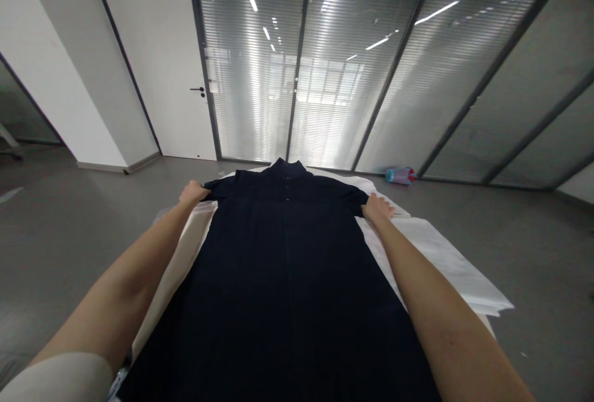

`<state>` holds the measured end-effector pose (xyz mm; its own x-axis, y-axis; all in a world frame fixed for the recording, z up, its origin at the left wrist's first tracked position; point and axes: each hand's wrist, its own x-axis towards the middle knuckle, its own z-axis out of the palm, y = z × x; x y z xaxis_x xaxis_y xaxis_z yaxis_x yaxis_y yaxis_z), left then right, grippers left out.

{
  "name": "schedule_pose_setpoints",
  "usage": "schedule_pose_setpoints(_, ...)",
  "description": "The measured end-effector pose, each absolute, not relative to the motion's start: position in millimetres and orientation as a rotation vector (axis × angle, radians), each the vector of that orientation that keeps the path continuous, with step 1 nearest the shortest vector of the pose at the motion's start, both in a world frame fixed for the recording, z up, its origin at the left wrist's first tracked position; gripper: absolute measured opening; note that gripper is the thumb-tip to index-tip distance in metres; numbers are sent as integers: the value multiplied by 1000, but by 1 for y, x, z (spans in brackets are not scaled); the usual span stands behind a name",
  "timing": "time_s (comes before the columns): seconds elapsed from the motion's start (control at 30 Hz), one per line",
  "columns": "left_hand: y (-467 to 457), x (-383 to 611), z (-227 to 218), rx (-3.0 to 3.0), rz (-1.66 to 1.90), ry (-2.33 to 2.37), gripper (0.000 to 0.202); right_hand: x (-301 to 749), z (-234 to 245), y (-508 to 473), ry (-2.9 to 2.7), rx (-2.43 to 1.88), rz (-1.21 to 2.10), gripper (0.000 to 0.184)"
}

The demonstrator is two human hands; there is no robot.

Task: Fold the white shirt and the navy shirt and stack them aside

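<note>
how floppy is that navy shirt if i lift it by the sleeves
The navy shirt will likely hang limp: it lies flat on the white sheet. The sleeve at the left hand looks thin, so it will probably fold easily. The long body may drag.

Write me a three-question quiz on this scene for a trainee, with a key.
1. True or false: the left hand and the right hand both touch the dark shirt.
2. Multiple choice: what lies under the shirt? A) a striped towel B) white sheeting C) a wooden board
3. Short answer: on which side of the shirt, in this view, does the blue-and-red cylinder lie?

Key: 1 true; 2 B; 3 right.
</note>
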<state>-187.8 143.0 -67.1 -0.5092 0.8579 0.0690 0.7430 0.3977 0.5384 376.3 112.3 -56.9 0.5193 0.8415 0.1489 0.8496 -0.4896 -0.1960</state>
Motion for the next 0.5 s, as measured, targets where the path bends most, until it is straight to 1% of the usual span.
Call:
schedule_pose_setpoints(0.07,135,-187,-66,1352,756,2475,27,374,-56,106,-1509,-2468,-153,42)
schedule_pose_setpoints(0.13,127,-185,-63,1307,783,2501,28,370,-55,100,-1465,-2452,-216,44)
schedule_pose_setpoints(0.23,116,-172,-57,1331,943,2628,44,353,-51,95,-1460,-2357,-342,45)
schedule_pose_setpoints(0.3,112,-150,-51,1516,1054,2659,49,332,-48,95,-1627,-2222,-386,44)
schedule_pose_setpoints(0.33,110,-135,-49,1668,1062,2607,47,319,-48,96,-1739,-2155,-359,45)
schedule_pose_setpoints(0.4,109,-98,-49,2004,941,2354,42,290,-50,98,-1938,-2068,-213,53)
schedule_pose_setpoints(0.43,108,-80,-51,2143,847,2209,42,277,-53,99,-2010,-2055,-112,59)
schedule_pose_setpoints(0.5,106,-46,-61,2321,656,2009,51,254,-62,100,-2110,-2066,88,69)
